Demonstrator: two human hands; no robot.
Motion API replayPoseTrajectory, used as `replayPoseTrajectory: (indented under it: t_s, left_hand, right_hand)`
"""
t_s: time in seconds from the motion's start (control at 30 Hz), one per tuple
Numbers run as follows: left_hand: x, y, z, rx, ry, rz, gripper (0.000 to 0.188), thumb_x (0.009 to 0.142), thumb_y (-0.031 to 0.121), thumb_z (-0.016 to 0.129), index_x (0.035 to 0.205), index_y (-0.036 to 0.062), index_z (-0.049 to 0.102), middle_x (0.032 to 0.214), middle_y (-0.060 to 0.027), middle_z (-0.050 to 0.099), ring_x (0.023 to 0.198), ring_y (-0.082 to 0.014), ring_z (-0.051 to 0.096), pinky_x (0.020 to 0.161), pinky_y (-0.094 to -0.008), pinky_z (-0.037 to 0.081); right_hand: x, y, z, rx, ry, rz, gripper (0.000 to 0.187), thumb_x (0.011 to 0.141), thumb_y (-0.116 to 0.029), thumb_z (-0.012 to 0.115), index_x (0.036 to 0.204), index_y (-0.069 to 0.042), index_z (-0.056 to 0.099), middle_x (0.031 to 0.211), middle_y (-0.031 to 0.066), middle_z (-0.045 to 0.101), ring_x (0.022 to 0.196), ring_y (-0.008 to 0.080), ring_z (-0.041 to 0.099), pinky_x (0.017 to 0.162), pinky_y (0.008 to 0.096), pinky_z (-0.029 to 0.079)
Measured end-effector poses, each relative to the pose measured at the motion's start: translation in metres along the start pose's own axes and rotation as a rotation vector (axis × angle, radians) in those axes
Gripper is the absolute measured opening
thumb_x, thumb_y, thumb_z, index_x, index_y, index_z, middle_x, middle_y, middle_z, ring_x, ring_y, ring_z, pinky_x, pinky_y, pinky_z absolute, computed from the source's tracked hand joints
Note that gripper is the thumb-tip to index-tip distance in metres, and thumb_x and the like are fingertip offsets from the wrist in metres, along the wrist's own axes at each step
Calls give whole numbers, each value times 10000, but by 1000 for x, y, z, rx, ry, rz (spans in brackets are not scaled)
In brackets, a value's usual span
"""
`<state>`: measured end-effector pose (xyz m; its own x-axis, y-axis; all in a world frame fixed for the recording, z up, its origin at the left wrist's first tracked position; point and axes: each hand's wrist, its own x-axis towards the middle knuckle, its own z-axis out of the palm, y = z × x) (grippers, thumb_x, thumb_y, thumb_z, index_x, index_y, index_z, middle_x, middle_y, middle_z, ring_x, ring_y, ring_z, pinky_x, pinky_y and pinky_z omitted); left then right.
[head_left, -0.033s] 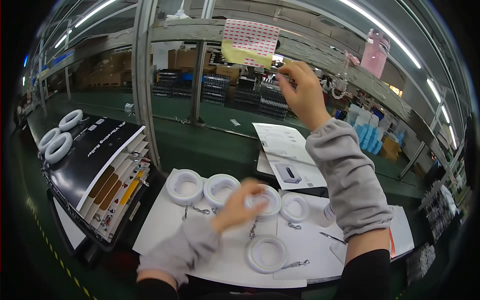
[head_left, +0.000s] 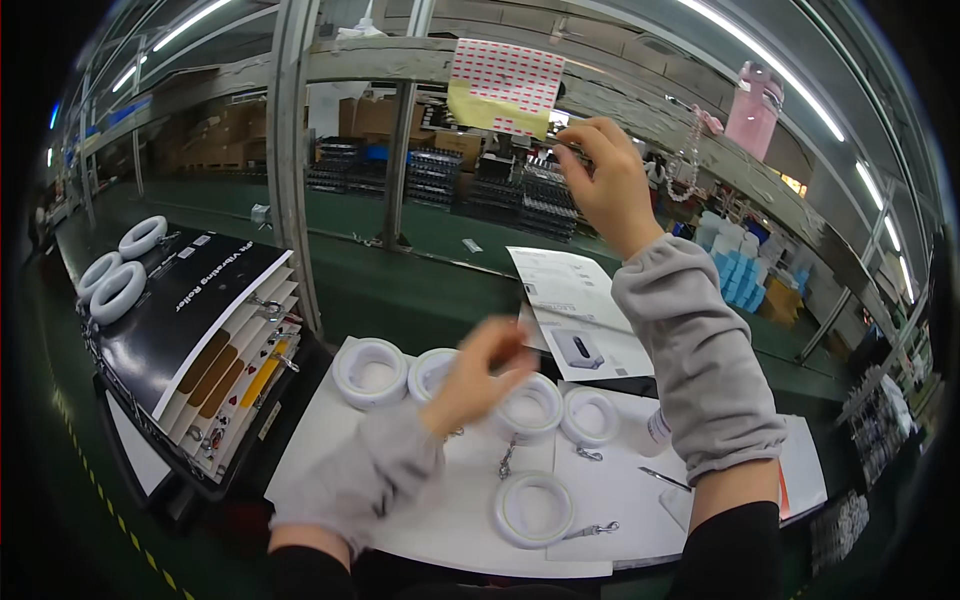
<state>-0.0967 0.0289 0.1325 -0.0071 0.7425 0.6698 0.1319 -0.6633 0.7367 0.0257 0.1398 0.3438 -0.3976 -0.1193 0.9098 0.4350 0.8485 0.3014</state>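
Observation:
My right hand is raised at the lower right corner of a sticker sheet with rows of pink marks and a yellow lower strip, hung on a beam. Its thumb and forefinger are pinched; what they hold, if anything, is too small to make out. Blurred by motion, my left hand hovers over a row of thick white rings, its fingers bent. It partly covers one white ring; beside it lie others, a white ring and a white ring. Nearer me rests another ring with a metal swivel clip.
White paper covers the worktop, with tweezers and a small white bottle at right. A printed sheet lies behind. At left stands a black box topped with grey rings. A pink bottle is on the beam.
My left hand has moved up and slightly right, away from the white rings. My right hand has stayed almost in place at the sticker sheet.

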Motion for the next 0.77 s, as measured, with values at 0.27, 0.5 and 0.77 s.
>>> replayPoseTrajectory:
  t_s: [0.27,0.5,0.77]
  left_hand:
    - [196,28,-64,-910,114,16,167,939,230,549,1026,87,550,967,5,575,885,-103,532,795,-292,424]
    - [211,32,-58,-837,113,125,152,961,188,504,1053,77,555,1042,-8,594,969,-107,550,851,-290,408]
    - [206,33,-53,-827,138,130,148,947,191,531,1055,93,561,1005,6,588,922,-92,540,831,-297,418]
  right_hand:
    - [34,-4,20,-155,-55,-195,155,803,-155,643,934,-74,658,945,45,600,907,237,554,771,366,393]
    - [40,7,38,-232,-65,-118,97,798,-193,620,823,-116,673,847,5,606,867,216,563,758,378,387]
    - [37,-7,41,-387,-38,-143,113,777,-203,643,834,-107,664,841,0,618,845,225,577,750,375,369]
